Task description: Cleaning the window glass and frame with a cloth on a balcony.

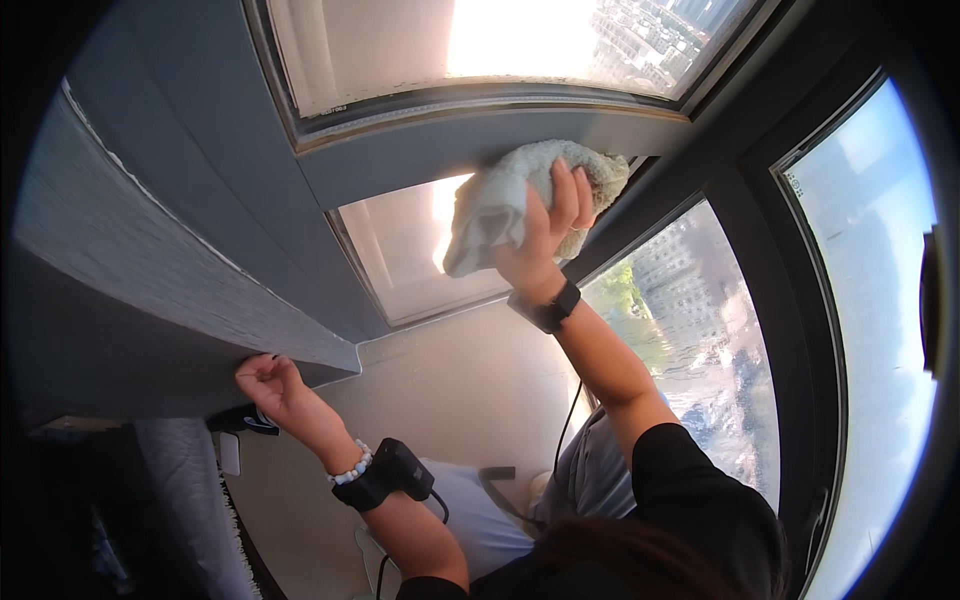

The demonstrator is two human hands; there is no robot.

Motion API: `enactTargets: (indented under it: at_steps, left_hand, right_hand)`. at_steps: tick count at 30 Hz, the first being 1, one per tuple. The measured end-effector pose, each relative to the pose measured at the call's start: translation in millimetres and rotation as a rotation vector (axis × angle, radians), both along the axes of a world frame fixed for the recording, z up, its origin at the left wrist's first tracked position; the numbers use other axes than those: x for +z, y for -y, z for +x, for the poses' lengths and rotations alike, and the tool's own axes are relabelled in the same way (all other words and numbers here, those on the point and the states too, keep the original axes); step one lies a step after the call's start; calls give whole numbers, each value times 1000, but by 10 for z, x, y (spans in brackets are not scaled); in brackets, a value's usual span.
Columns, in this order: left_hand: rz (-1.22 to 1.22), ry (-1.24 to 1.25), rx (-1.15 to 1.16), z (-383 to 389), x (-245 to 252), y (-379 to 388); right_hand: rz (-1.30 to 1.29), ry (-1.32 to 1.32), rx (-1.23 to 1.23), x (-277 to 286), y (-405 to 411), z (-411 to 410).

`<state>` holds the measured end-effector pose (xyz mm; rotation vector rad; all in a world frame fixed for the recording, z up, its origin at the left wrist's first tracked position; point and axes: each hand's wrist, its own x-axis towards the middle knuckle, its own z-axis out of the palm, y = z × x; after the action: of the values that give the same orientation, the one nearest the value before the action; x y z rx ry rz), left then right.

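Note:
My right hand (551, 217) presses a bunched, pale grey-green cloth (502, 199) against the window frame in front of me. The cloth covers part of a dark grey crossbar (397, 161) and the right side of the lower glass pane (397, 247). Above the crossbar is a larger, brightly lit pane (390, 45). My left hand (274, 386) is curled beside the lower edge of a grey wall panel (187, 277). Nothing shows in its fingers, and whether it touches the panel I cannot tell.
Tall dark-framed windows (682, 337) stand close on my right, with a black handle (930, 300) at the far edge. Below is a beige floor (450, 382). Grey quilted fabric (180, 495) hangs at the lower left, near a small white object (230, 454). A black cable (568, 427) runs beside my leg.

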<state>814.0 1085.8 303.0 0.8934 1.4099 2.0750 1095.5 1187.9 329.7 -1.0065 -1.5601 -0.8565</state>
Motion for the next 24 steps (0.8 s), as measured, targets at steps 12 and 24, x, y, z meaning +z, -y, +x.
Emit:
enactTargets:
  at_steps: [12, 24]
  left_hand:
    - [-19, 16, 2, 42, 67, -14]
    - [-37, 7, 2, 63, 41, -27]
  right_hand:
    - [70, -674, -239, -890, -247, 865]
    - [-131, -1626, 101, -1102, -8, 901]
